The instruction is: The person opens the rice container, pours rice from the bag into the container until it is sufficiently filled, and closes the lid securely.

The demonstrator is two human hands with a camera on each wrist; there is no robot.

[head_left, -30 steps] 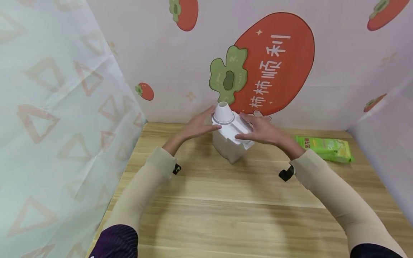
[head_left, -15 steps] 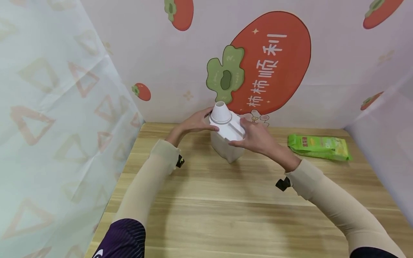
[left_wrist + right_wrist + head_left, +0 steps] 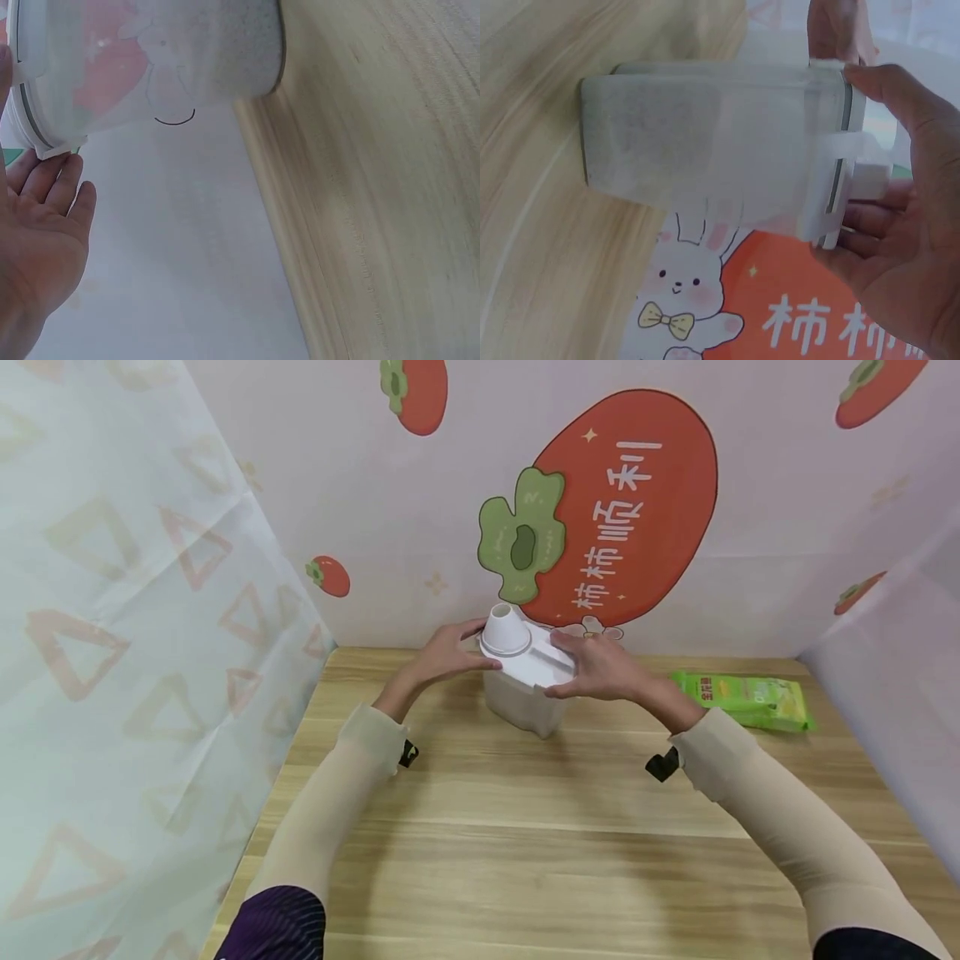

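Observation:
A translucent plastic storage container (image 3: pixel 521 708) with a greyish fill in its lower part stands upright on the wooden table near the back wall. Its white lid (image 3: pixel 536 664) carries a white cone-shaped piece (image 3: pixel 504 631) at the left end. My left hand (image 3: pixel 442 656) holds the lid's left end, thumb at the front edge and fingers behind; in the left wrist view its fingertips (image 3: pixel 67 169) touch the lid's rim. My right hand (image 3: pixel 603 667) grips the right end of the lid, its thumb (image 3: pixel 889 86) on one edge and its fingers on the opposite one.
A green printed packet (image 3: pixel 757 700) lies at the back right of the wooden table (image 3: pixel 510 843). The back wall (image 3: pixel 405 527), covered with persimmon prints, rises close behind the container. Another patterned wall (image 3: pixel 135 635) stands along the left side.
My right hand has closed in on the lid's right end, covering the corner that showed before. My left hand has stayed at its end. The head view has shifted slightly.

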